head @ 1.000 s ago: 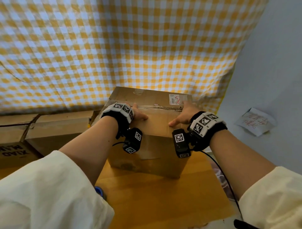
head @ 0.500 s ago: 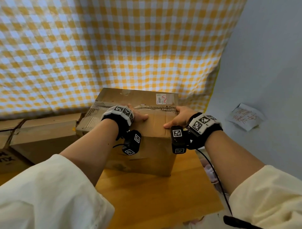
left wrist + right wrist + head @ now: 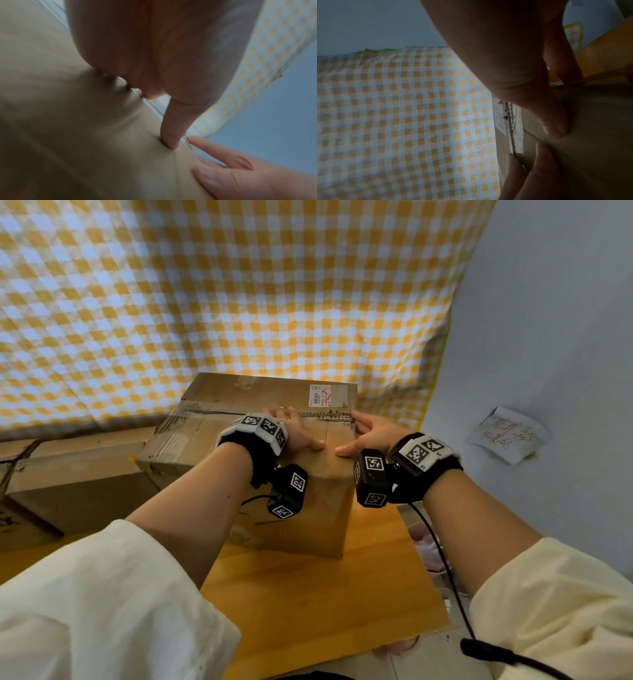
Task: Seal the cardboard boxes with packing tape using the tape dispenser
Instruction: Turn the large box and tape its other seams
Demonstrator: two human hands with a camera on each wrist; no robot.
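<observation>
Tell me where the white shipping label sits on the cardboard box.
In the head view, the white shipping label sits on the cardboard box top, at its far right corner, just beyond the centre seam and the right hand.

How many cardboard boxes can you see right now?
2. One cardboard box stands on the wooden table under both hands; a second box lies to its left, cut off by the frame edge, so more may be hidden there.

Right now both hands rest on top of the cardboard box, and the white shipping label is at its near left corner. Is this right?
Not quite. Both hands, left hand and right hand, do rest on the cardboard box, but the head view shows the shipping label at its far right corner.
</observation>
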